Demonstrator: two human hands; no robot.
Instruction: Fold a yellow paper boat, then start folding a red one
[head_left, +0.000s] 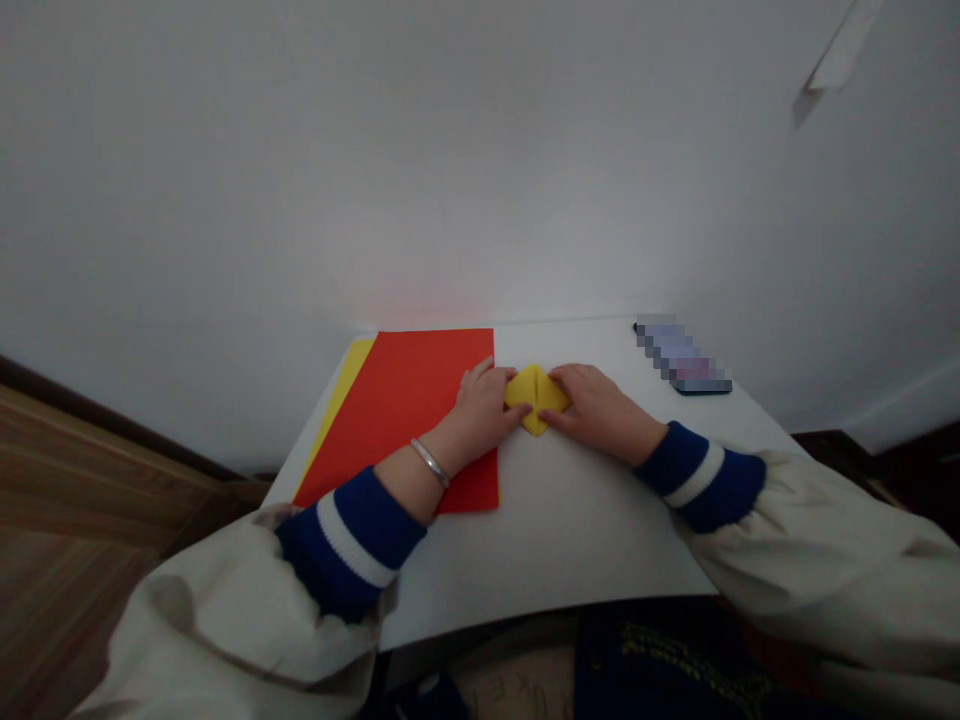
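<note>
A small piece of folded yellow paper [536,385], roughly diamond-shaped with a crease down its middle, lies on the white table between my hands. My left hand [487,405] grips its left side, thumb on the near left face and fingers at the far edge. On the opposite side, my right hand [592,405] pinches the right corner between thumb and fingers. Parts of the paper's side corners are hidden under the fingertips. The left wrist, wearing a silver bracelet [430,463], passes over a sheet of red paper [405,400].
Yellow paper [346,375] shows from under the red sheet at the left. A phone [682,358] with a blurred-out screen rests at the table's back right. Behind the white table [585,530] stands a white wall [480,160]. Wooden furniture [90,500] is at the left.
</note>
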